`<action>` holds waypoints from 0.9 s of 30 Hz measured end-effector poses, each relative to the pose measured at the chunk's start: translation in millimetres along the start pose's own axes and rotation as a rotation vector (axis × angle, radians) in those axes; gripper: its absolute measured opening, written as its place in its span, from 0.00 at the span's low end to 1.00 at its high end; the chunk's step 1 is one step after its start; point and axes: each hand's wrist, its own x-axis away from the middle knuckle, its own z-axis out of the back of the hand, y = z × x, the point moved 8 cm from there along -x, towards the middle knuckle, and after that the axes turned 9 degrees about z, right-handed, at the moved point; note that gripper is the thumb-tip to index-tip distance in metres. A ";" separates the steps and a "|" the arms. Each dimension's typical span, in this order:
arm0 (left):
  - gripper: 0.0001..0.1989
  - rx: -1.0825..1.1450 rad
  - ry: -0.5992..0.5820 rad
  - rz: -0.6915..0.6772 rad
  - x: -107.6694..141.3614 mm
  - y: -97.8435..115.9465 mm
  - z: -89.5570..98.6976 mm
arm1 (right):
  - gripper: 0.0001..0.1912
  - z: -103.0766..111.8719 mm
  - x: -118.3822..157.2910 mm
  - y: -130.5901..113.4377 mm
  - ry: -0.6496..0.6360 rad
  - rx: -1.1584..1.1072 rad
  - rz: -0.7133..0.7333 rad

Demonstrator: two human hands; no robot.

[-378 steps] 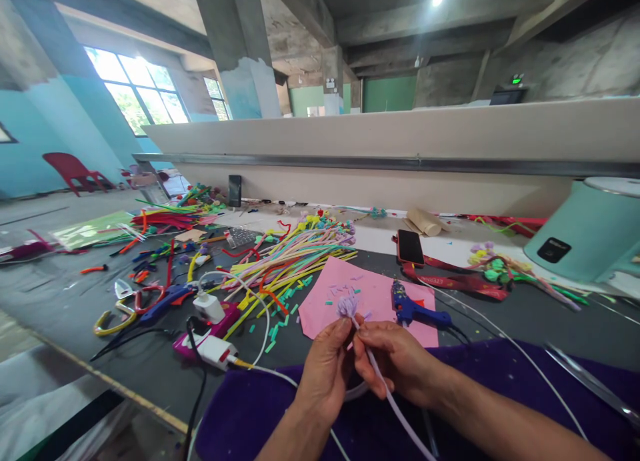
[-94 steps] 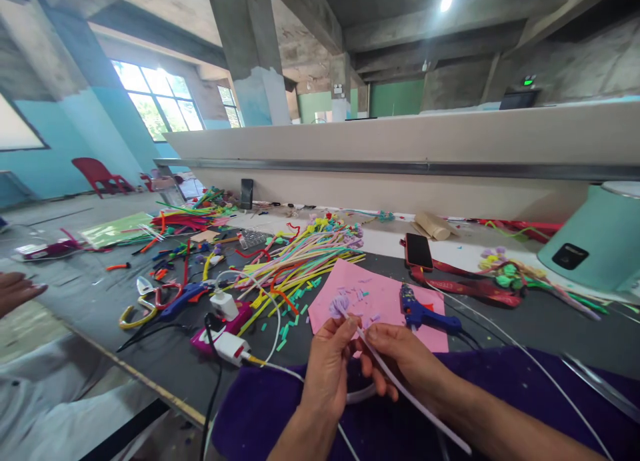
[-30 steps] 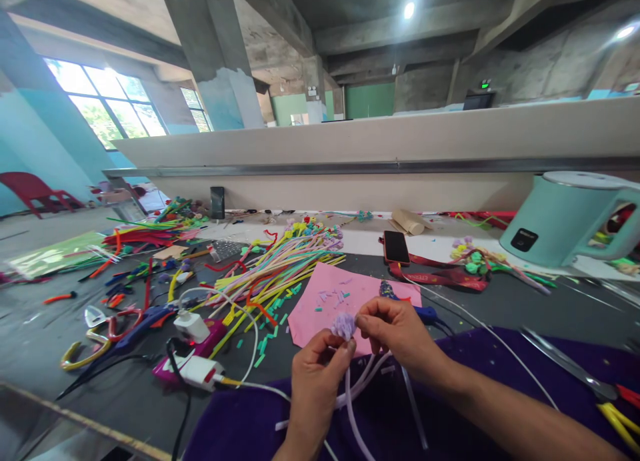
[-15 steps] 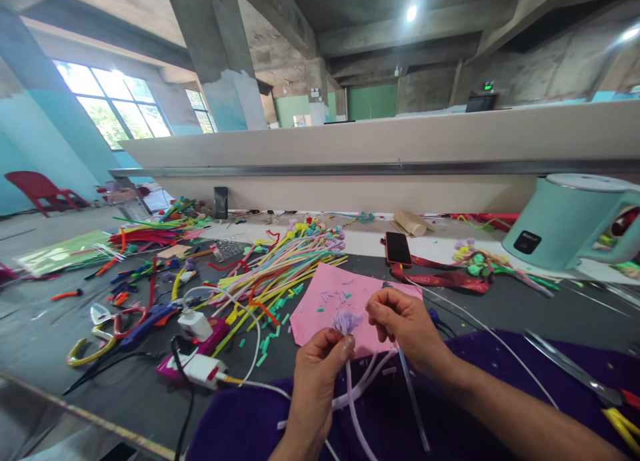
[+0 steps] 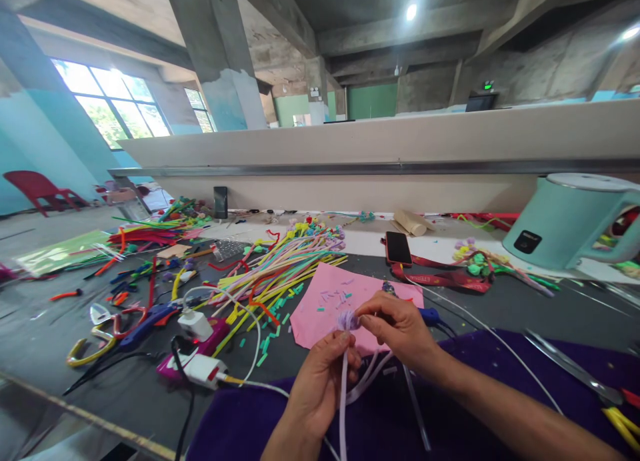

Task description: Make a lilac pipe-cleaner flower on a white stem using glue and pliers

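Note:
A lavender chenille-stem flower [image 5: 347,320] with a fuzzy looped head stands upright over the pink sheet [image 5: 313,304]. My left hand [image 5: 323,371] is closed around its base, thumb and fingers pinched just under the head. From there a pale lavender stem [image 5: 343,401] hangs down past the wrist. My right hand [image 5: 395,324] pinches the right edge of the flower head between thumb and forefinger; the fingertips partly hide what they grip. Small lavender and green clippings [image 5: 333,297] lie on the sheet behind the flower. More lavender strands [image 5: 367,381] curve beneath both hands.
Left of the sheet lies a heap of coloured chenille stems [image 5: 280,267], with pliers [image 5: 107,334] and a power strip [image 5: 200,361] nearer me. A phone [image 5: 397,248], a kettle [image 5: 563,217], scissors [image 5: 575,367] and a blue corded tool [image 5: 430,317] are to the right.
My right hand has moved left and slightly down, from beside the flower onto its right edge. My left hand has turned a little, and the stem now hangs straighter.

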 end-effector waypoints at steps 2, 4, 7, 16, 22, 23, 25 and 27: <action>0.06 0.014 -0.003 0.025 0.0 -2.0 -0.2 | 0.06 -0.3 -0.2 -1.7 -0.015 0.018 0.012; 0.06 0.039 -0.011 0.040 -0.7 -3.2 0.6 | 0.06 2.6 -0.6 -2.8 0.001 0.036 0.012; 0.06 0.098 -0.041 0.076 -2.4 -5.7 2.9 | 0.06 10.9 -1.5 -1.7 0.059 0.029 -0.035; 0.04 0.170 -0.043 0.100 -3.3 -4.3 7.1 | 0.08 19.5 -3.6 13.9 0.130 -0.105 -0.194; 0.02 0.264 0.151 -0.059 2.0 9.8 16.1 | 0.13 -18.3 10.4 29.0 0.019 -0.303 -0.381; 0.02 0.265 0.159 -0.088 2.5 11.5 17.0 | 0.14 -27.2 14.5 29.9 -0.018 -0.327 -0.410; 0.04 0.227 0.163 -0.147 3.3 13.9 18.3 | 0.14 -42.4 22.6 30.3 -0.071 -0.379 -0.445; 0.06 0.169 0.162 -0.188 4.2 14.1 18.8 | 0.12 -53.7 29.1 30.0 -0.095 -0.456 -0.454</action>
